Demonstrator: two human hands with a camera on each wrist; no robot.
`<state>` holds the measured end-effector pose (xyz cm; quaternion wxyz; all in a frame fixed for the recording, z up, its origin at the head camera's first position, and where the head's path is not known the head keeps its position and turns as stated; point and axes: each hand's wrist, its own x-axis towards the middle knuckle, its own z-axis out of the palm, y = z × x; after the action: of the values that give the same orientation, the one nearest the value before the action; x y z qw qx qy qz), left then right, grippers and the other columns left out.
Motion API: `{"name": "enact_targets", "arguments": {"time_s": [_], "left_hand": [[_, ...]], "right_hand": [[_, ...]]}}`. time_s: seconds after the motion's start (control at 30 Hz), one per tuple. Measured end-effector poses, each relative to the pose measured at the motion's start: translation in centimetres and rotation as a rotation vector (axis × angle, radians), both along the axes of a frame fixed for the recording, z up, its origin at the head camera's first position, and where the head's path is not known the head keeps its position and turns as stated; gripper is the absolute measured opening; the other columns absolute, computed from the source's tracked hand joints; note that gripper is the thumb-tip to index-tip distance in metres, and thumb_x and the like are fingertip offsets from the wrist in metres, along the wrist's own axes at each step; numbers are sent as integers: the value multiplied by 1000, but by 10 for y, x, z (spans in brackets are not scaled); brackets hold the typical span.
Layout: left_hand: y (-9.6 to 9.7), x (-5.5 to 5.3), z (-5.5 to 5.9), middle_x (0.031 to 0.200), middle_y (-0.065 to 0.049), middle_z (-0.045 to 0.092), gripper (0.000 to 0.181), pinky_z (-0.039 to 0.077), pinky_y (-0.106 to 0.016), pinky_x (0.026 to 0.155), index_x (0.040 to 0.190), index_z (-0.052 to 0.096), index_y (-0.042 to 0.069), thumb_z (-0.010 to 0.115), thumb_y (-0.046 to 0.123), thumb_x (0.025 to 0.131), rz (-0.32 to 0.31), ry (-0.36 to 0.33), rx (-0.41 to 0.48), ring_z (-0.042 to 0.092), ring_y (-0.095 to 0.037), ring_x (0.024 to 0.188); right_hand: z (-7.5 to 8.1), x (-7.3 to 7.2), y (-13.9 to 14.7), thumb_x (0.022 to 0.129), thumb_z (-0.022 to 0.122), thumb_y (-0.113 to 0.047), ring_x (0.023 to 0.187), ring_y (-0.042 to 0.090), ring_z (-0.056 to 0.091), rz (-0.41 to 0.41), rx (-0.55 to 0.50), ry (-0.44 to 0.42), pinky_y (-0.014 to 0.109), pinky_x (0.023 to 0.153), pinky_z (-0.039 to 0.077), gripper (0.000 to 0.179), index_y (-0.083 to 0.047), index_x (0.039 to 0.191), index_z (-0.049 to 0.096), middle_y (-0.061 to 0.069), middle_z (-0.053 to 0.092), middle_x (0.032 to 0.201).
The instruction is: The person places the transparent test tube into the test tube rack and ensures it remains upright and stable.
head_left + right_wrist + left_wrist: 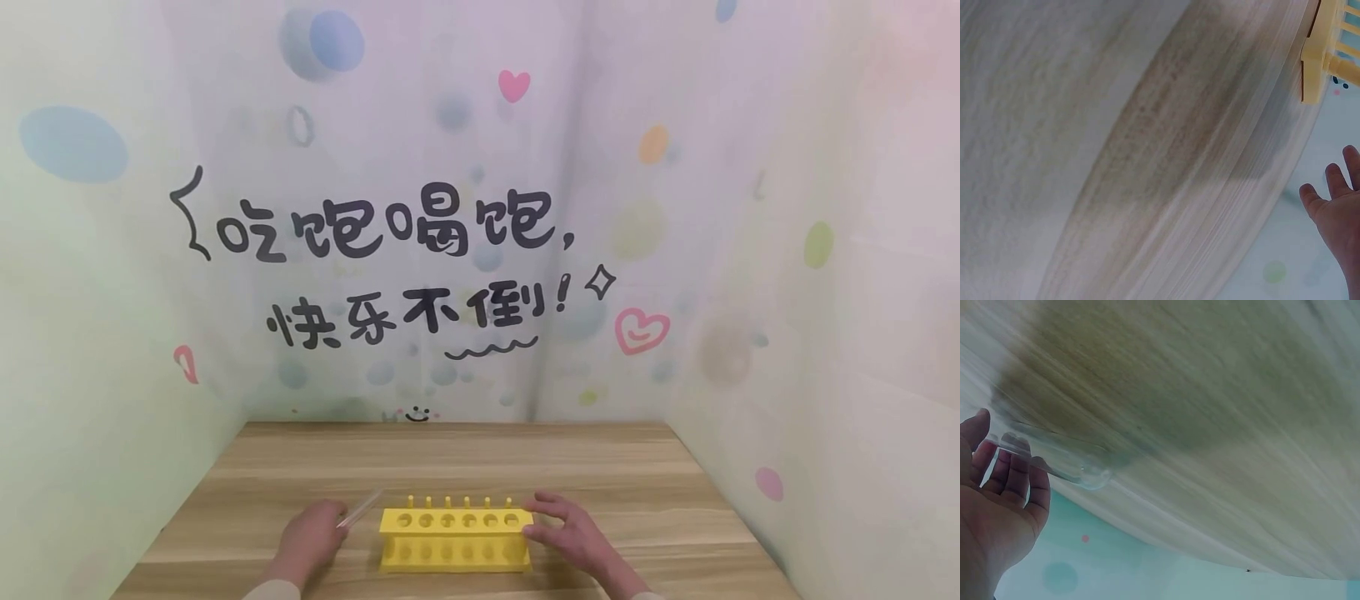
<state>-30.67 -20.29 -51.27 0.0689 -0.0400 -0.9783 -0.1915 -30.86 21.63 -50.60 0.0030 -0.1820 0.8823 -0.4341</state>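
A clear test tube slants up and to the right from my left hand, which holds it by one end. In the left wrist view the rounded end of the test tube points away from the fingers. Beside it on the table stands a yellow test tube rack with a row of holes and several pegs along its back. My right hand is at the rack's right end, fingertips right at its upper corner. The right wrist view shows this hand's fingers spread, with nothing between them.
The wood-grain table has its back edge against a printed curtain with dark lettering. Curtain panels also rise along the left and right sides.
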Motion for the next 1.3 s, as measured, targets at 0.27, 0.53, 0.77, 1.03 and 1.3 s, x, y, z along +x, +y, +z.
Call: {"name": "enact_targets", "arguments": {"time_s": [0.27,0.53,0.77,1.03,1.3], "left_hand": [[1,-1,-2,94,-9,67,27,53,-49,77,104,66,3,71,10,79,-2,-3,-3,63,-24,83],[-1,0,2,90,-6,65,28,53,-46,72,108,64,3,68,8,81,-2,6,48,61,-21,78],[-1,-2,13,81,0,58,33,45,-30,57,120,59,3,60,10,88,31,-43,176,51,-13,65],[-1,-9,29,95,-6,62,34,51,-38,70,121,59,3,58,12,89,54,67,241,58,-17,82],[4,-10,48,96,-7,63,32,51,-30,69,121,58,0,58,13,92,41,174,397,59,-19,87]], "right_hand": [[0,0,-1,87,66,-43,131,51,36,6,1,-2,69,98,35,44,-17,123,64,19,46,143],[1,1,-1,87,65,-41,131,52,35,20,-14,-4,69,96,37,45,-15,124,63,20,45,143],[2,2,-3,87,66,-40,131,53,33,18,-24,-13,69,97,37,45,-14,124,63,22,44,143],[2,2,-3,87,66,-40,131,52,35,11,-16,-7,68,98,36,44,-15,124,63,21,46,142],[3,3,-3,88,66,-37,131,51,35,20,-30,-17,67,97,38,40,-17,123,64,20,46,143]]}}
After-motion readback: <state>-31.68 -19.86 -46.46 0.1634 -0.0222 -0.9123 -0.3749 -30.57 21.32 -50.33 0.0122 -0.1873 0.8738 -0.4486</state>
